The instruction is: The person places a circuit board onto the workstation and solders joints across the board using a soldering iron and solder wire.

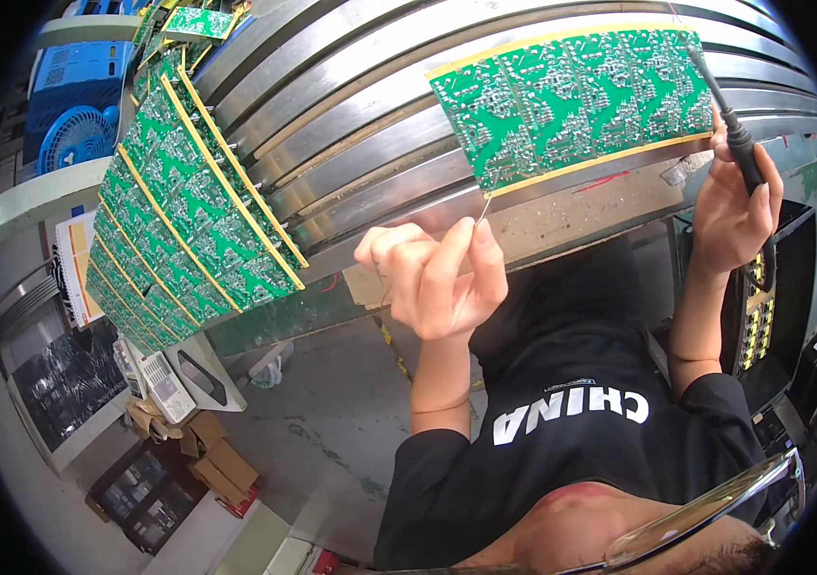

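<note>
A green circuit board (581,105) with yellow edge strips lies on the metal slats, its surface covered with solder joints. My left hand (442,278) is closed in a pinch on a thin wire, seemingly solder wire (487,205), that reaches the board's near left corner. In my right hand (736,216) is a soldering iron (742,144) with a black handle and cable. Its shaft points up along the board's right end, and the tip is near the far right corner; I cannot tell whether it touches.
Several similar boards (169,211) stand in an overlapping row on the left. Beyond them are a blue fan (78,139) and a blue crate (88,72). The slatted metal work surface (303,120) runs across the top. A black case (792,278) stands at the right.
</note>
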Motion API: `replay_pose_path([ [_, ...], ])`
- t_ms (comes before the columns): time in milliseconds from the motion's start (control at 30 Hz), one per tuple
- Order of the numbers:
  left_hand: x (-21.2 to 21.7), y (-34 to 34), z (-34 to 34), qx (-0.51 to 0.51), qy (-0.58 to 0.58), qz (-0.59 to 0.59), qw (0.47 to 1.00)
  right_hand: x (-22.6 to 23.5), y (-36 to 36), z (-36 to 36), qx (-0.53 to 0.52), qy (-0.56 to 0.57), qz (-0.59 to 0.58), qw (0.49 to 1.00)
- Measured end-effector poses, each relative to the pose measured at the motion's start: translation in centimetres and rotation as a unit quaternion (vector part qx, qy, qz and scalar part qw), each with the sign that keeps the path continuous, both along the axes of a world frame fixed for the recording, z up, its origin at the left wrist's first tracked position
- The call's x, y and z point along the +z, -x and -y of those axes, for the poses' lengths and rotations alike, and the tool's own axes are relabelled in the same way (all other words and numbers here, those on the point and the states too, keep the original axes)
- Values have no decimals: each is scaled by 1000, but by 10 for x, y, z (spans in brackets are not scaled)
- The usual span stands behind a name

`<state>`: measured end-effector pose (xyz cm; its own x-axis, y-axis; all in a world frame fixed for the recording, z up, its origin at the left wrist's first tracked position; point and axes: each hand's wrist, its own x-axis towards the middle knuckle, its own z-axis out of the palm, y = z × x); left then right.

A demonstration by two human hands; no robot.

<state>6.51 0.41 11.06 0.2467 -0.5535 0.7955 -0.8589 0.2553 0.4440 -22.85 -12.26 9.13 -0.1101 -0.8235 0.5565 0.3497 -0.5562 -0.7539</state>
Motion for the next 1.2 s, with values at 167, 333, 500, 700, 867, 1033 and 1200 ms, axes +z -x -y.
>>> replay_pose_path([
  [167, 0, 2, 6, -2, 13, -1, 1000, 3, -16, -11, 13, -1, -68, 998],
  [333, 2, 0, 7, 8, 33, 32, 999, 11, -42, -16, 77, 85, -143, 983],
  [500, -1, 4, 7, 18, 18, 3, 1000, 17, -40, -13, 63, 113, -174, 976],
  [700, 1, 6, 6, 23, 5, 14, 1000, 16, -32, -28, 28, 63, -171, 983],
  [867, 5, 6, 5, 22, -3, 32, 999, 22, -40, -33, 87, 98, -194, 972],
  [1033, 5, 2, -1, 12, 3, 5, 1000, 32, -53, -39, 122, 115, -232, 958],
  [1200, 0, -4, -8, 0, 16, -31, 999, 38, -58, -44, 145, 110, -258, 949],
])
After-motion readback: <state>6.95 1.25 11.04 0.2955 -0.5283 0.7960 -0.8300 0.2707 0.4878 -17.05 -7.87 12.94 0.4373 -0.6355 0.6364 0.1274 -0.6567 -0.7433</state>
